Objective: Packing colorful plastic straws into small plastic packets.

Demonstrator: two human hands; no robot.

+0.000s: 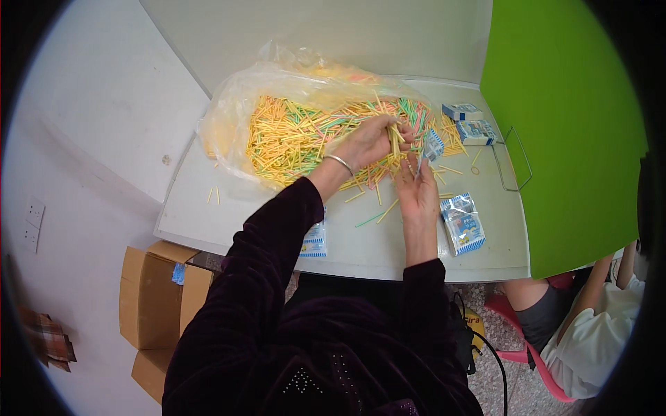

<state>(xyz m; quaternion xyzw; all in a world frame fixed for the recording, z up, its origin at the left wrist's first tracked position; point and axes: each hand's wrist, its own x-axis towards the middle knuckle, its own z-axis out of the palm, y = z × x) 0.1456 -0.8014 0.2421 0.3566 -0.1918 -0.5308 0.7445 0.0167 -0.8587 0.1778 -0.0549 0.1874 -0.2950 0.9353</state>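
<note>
A large heap of thin sticks (pixel 298 135), mostly yellow and orange with some green and pink, spills out of a clear plastic bag (pixel 232 97) on the white table. Above the heap's right side, my left hand (pixel 368 142), with a bangle at its wrist, is closed round a small bunch of yellow sticks (pixel 396 139). Just to its right, my right hand (pixel 419 197) is raised palm up, its fingertips at a small blue-and-white packet (pixel 433 145). Those fingertips look closed on the packet's lower edge.
Blue-and-white packets lie at the table's right (pixel 463 225), back right (pixel 476 132) and front edge (pixel 316 241). A bent wire frame (pixel 513 163) stands by the green partition (pixel 562 139). Below left is an open cardboard box (pixel 149 298); another person (pixel 590 333) sits at right.
</note>
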